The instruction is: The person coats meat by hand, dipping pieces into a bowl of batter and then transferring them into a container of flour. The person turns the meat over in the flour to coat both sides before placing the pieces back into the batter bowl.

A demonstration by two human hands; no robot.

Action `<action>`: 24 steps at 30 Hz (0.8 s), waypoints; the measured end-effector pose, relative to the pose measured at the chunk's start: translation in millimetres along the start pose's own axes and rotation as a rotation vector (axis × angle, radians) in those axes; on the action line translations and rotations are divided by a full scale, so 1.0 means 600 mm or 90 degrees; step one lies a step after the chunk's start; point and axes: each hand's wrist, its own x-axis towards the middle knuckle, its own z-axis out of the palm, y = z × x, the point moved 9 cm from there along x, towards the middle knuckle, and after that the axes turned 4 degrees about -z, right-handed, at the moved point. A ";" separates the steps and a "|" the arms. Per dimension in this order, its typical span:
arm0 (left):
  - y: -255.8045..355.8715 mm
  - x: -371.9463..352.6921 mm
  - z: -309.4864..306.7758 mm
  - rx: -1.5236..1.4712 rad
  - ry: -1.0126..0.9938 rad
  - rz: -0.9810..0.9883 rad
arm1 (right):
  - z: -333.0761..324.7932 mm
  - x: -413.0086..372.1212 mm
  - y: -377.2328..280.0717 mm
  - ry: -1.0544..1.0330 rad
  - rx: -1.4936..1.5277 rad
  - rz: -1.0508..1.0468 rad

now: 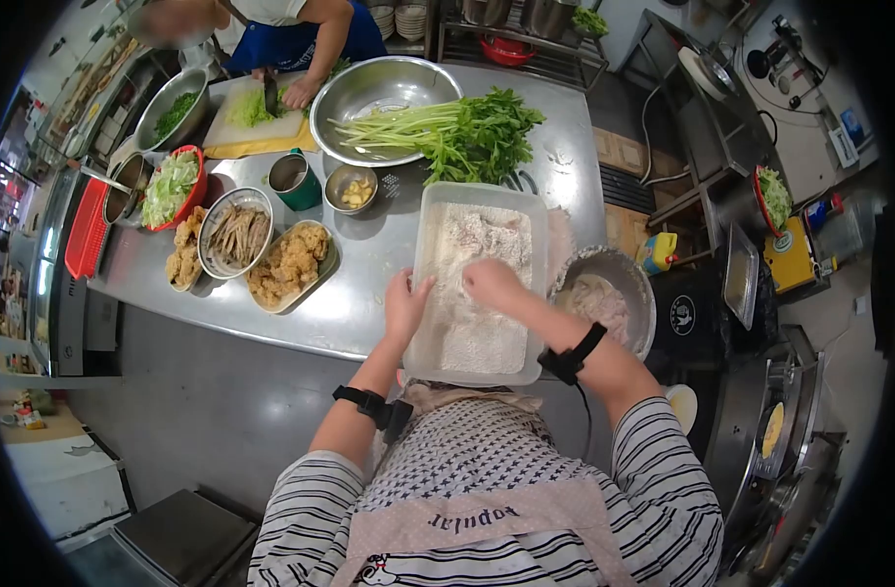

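A translucent rectangular tub of whitish flour stands at the table's front edge before me. My left hand is at the tub's left wall, with thumb and fingers apart. Over the flour, my right hand is closed, its fingers curled down; what they hold, if anything, is hidden. Lumpy flour-coated pieces lie in the far part of the tub. Just right of the tub, a round metal pot holds pale, raw-looking pieces.
Leafy celery lies across a large steel bowl. Left of the tub are fried pieces, a bowl of brown strips and a green cup. Across the table, a co-worker's hands hold a knife over chopped greens.
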 end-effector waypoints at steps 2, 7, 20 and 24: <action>0.002 0.002 -0.002 0.004 0.001 0.009 | -0.028 0.039 0.040 -0.044 0.138 0.064; -0.013 0.000 0.003 0.003 0.005 -0.005 | -0.097 0.042 0.178 0.081 0.502 0.231; 0.007 -0.004 0.007 -0.052 -0.054 -0.033 | -0.021 -0.336 0.303 0.281 -0.202 0.222; 0.002 -0.004 0.009 -0.062 -0.051 -0.034 | 0.041 -0.375 0.340 0.023 -0.051 0.466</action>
